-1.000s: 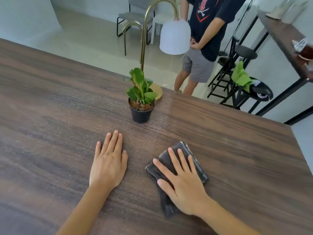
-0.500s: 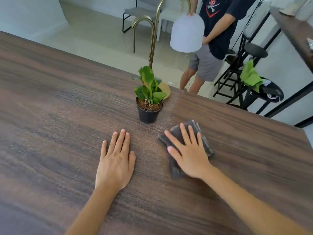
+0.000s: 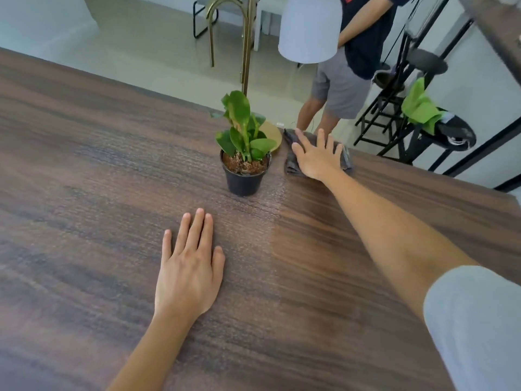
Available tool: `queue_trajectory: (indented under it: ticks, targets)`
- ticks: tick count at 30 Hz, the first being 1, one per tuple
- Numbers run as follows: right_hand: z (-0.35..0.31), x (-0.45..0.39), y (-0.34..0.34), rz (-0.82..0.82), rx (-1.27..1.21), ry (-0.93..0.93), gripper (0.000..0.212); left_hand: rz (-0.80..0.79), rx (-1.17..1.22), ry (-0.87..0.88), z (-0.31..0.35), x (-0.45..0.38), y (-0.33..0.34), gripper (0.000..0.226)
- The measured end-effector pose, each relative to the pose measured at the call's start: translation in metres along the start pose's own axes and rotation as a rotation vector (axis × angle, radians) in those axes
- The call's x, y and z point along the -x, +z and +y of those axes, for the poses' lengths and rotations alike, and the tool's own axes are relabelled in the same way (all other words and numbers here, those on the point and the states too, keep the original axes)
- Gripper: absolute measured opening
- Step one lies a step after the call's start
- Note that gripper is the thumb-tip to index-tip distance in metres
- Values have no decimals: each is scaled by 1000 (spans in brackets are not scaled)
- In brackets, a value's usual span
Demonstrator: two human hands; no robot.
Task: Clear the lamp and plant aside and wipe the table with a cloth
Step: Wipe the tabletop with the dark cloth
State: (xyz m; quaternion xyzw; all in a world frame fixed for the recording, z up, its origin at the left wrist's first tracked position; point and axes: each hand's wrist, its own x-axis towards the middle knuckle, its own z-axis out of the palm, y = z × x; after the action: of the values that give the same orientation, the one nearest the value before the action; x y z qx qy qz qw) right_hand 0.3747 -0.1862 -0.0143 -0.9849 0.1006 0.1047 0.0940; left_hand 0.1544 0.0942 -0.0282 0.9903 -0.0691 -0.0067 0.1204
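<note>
Wiping is underway, right hand (image 3: 317,156) pressing flat on cloth (image 3: 291,162) beside plant (image 3: 244,145), left hand (image 3: 189,275) resting open, lamp (image 3: 308,26) uncleared.

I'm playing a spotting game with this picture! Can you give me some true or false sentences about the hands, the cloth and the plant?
1. The right hand presses flat on a dark grey cloth. True.
2. The left hand grips the potted plant. False: it lies flat on the wooden table, apart from the pot.
3. The plant's pot is black. True.
4. The cloth lies left of the plant. False: it lies right of it, near the far edge.
</note>
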Motion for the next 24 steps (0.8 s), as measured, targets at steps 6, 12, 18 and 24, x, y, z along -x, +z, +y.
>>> queue_trajectory:
  ticks: [6, 12, 18, 24]
  targets:
    - [8, 232, 54, 4, 12, -447, 53, -11, 2, -10, 0, -1, 1, 65]
    - [25, 187, 37, 30, 64, -503, 49, -11, -1, -3, 0, -2, 1, 65]
    - [12, -1, -4, 10, -37, 22, 52, -3, 2, -5, 0, -3, 2, 63]
    - [-5, 159, 41, 55, -16, -333, 53, -13, -18, -7, 0, -1, 1, 65]
